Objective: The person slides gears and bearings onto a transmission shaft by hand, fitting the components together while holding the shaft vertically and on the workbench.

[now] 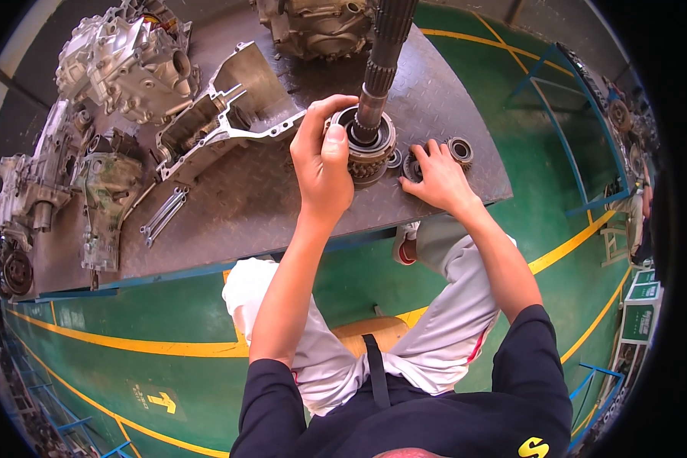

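A long splined metal shaft point(382, 72) stands upright near the table's front edge. Around its lower end sits a gear assembly point(369, 169) with a bright ring on top. My left hand point(323, 168) is closed on the left side of that assembly, fingers behind it and thumb on the ring's near side. To the right, my right hand point(443, 182) has its fingers and thumb around a dark round gear point(411, 167) lying on the table, mostly covered by the fingers. A bearing point(459, 149) lies just beyond that hand. Between shaft and gear rests a small ring point(395, 158).
On the metal table point(229, 221) lie an opened gearbox housing point(256, 95), a large casing point(141, 69), a narrower casing point(111, 198) and several wrenches point(165, 215). Another casing point(317, 27) stands behind the shaft. A blue-framed rack point(580, 145) is off to the right.
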{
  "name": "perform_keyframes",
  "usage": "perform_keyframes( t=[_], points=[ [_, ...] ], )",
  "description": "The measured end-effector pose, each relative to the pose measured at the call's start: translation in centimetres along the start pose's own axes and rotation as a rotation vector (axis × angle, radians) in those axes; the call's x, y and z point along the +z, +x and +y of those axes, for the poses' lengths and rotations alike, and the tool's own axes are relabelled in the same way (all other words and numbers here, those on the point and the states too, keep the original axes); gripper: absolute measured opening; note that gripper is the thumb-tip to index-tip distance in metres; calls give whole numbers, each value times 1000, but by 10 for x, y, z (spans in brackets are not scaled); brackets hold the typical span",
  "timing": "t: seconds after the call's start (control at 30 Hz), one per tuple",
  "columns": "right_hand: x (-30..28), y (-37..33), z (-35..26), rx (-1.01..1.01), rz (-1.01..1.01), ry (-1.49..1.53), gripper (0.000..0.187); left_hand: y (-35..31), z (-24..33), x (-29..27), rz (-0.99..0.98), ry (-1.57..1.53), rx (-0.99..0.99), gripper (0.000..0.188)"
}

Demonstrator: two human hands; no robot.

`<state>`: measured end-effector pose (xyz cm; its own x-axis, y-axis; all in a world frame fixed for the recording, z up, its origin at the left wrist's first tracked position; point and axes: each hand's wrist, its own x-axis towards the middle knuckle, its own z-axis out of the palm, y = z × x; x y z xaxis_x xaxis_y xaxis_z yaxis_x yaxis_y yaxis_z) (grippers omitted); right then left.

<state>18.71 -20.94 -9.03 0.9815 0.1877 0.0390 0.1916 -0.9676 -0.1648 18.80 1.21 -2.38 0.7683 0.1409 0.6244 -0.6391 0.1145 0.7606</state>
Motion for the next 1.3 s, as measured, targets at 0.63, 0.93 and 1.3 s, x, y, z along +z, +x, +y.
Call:
perform_keyframes(
  t=[0.63,0.93,1.3],
  points=[
    [2,7,23,25,85,308,63,7,-17,-8,96,97,-115,46],
    [-7,6,21,88,32,593,55,10,-8,-13,162,-43,-198,40],
    [-12,5,52,129,-91,1156,27,17,-14,-15,322,7,-166,43]
  ],
)
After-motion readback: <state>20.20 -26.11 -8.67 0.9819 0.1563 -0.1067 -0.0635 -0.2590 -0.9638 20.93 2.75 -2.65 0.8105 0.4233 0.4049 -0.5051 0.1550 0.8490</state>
